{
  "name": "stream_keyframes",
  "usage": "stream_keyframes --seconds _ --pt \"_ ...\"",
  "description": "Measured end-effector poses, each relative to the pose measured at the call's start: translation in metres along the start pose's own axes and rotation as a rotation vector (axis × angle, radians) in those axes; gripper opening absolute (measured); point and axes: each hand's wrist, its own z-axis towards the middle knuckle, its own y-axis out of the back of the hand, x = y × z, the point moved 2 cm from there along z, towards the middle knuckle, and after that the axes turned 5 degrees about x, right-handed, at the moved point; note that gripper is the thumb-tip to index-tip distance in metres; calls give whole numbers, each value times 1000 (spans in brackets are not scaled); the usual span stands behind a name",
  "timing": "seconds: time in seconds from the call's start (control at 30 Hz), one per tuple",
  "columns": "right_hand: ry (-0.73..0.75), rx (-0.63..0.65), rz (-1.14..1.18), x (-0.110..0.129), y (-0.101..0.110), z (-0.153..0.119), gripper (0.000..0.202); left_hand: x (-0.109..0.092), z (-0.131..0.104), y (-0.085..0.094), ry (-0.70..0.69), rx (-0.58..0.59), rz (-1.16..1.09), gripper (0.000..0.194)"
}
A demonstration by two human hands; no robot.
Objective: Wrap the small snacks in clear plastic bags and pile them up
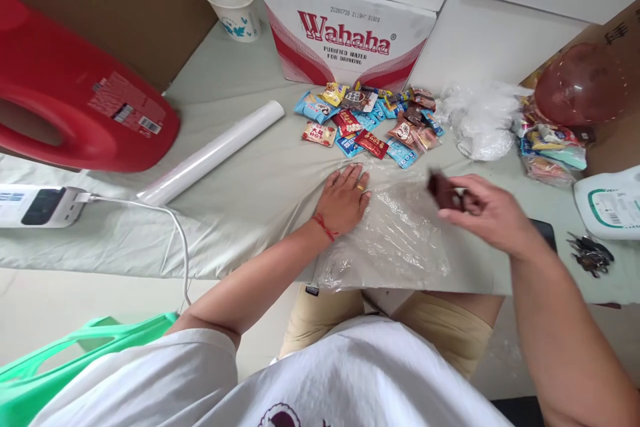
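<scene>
My left hand [345, 199] lies flat with its fingers stretched out, pressing the left side of a clear plastic bag or sheet [400, 240] spread on the cloth-covered table [240, 227]. Above the right side of that plastic, my right hand [493, 213] is closed on a small dark brown packet [443, 190], which is blurred so its print cannot be read. Just beyond my left hand is a loose pile of wrapped snacks, among them a red packet [373, 144], a blue packet [402, 153] and a cream packet [319, 134].
A white plastic roll [215, 152] and red jug [95, 93] stand left, near a power strip [40, 205]. Behind are a Wahaha carton [350, 33] and paper cup [233, 10]. Crumpled plastic [483, 120], bagged snacks [553, 150], a white bottle [610, 203] and keys [590, 255] lie right.
</scene>
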Motion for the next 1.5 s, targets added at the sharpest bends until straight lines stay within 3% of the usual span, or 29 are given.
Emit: stream_keyframes --seconds 0.07,0.13,0.3,0.43,0.67,0.77,1.0,1.3,1.5 --pt "122 194 -86 33 -25 12 48 0 0 0 1 -5 -13 55" --pt "142 334 -237 52 -50 23 46 1 2 1 7 -2 -47 54" --pt "92 419 -420 56 -85 33 48 10 6 4 56 3 -182 52" --pt "47 426 -488 54 -90 34 43 14 7 7 94 2 -273 55" --pt "-3 339 -527 59 -100 33 51 8 6 9 63 -13 -196 52" --pt "39 278 -533 60 -105 29 50 8 6 9 57 -23 -180 51" --pt "172 299 -479 55 -104 27 51 11 6 7 57 -39 -185 52" --pt "170 287 -395 42 -105 33 56 11 5 9 61 -46 -196 51" --pt "179 222 -284 35 -110 20 63 9 4 8 56 0 -155 46"
